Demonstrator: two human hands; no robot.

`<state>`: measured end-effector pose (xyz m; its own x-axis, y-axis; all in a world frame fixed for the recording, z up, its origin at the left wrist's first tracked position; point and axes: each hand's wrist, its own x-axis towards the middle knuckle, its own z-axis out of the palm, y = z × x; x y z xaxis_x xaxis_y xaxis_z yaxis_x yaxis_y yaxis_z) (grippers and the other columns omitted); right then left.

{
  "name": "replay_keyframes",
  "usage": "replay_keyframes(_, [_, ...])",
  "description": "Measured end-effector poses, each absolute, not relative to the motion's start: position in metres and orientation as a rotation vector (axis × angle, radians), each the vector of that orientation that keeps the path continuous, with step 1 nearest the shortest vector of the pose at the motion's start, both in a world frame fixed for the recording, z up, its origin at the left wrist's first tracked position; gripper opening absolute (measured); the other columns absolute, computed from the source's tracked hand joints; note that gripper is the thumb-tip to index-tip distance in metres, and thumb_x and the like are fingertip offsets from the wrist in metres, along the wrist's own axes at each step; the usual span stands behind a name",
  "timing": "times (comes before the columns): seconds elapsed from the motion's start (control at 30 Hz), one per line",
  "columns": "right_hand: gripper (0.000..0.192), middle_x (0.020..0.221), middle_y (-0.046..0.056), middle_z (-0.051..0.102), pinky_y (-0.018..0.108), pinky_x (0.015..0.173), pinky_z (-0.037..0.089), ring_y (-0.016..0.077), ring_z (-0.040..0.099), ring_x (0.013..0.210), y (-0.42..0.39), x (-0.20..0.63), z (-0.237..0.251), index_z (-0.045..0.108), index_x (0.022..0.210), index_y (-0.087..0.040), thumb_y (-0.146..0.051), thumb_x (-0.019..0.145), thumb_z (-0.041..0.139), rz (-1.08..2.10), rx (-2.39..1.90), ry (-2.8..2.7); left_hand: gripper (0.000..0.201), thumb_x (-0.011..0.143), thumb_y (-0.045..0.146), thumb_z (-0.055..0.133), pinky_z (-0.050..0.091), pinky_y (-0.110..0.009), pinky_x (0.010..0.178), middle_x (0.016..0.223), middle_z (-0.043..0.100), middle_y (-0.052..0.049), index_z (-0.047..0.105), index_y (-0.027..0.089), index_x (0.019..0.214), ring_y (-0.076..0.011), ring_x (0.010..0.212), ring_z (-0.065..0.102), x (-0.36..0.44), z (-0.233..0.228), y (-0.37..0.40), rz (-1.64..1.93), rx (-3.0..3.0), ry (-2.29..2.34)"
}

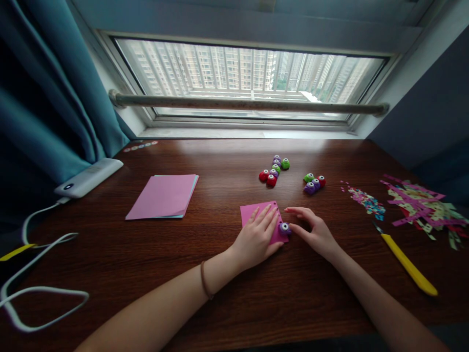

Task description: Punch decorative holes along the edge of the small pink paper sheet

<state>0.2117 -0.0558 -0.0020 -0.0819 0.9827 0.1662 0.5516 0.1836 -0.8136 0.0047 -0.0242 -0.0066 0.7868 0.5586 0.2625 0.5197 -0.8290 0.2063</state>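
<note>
My left hand (257,235) lies flat, fingers spread, across a pink sheet of paper (247,210) and presses it against the table. Small dark holes run along the sheet's right edge. A small purple paper punch (285,228) sits at that edge, beside the left fingers. Just to its right is my right hand (315,231), with thumb and fingers apart. Its thumb tip comes up to the punch; whether they touch I cannot tell.
Several small punches (275,168) stand beyond the paper, with another group (314,184) to their right. Punched confetti (367,203), paper strips (425,205) and a yellow-handled craft knife (408,264) lie right. Stacked paper (164,196), a white device (90,178) and its cable (44,289) are left.
</note>
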Motion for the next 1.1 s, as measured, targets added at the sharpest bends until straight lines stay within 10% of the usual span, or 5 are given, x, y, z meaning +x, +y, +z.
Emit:
replay_keyframes(0.33, [0.048,0.136,0.008,0.036,0.043,0.108,0.025,0.022,0.019,0.131,-0.046,0.199,-0.025,0.038,0.128,-0.017,-0.034,0.084,0.046,0.465,-1.541,-1.879,0.061,0.089,0.051,0.032,0.013,-0.046,0.112,0.146,0.026,-0.009,0.023,0.014,0.138,-0.0227,0.137,0.015,0.006,-0.002,-0.028,0.487,2.992,0.789])
replay_keyframes(1.1, [0.042,0.132,0.008,0.041,0.05,0.106,0.025,0.0264,0.027,0.127,-0.045,0.19,-0.031,0.047,0.121,-0.015,-0.025,0.082,0.036,0.4,-1.62,-1.933,0.043,0.093,0.03,0.03,0.017,-0.044,0.112,0.14,0.038,-0.01,0.036,0.011,0.131,-0.0209,0.137,0.016,0.011,0.007,-0.033,0.48,2.87,0.783])
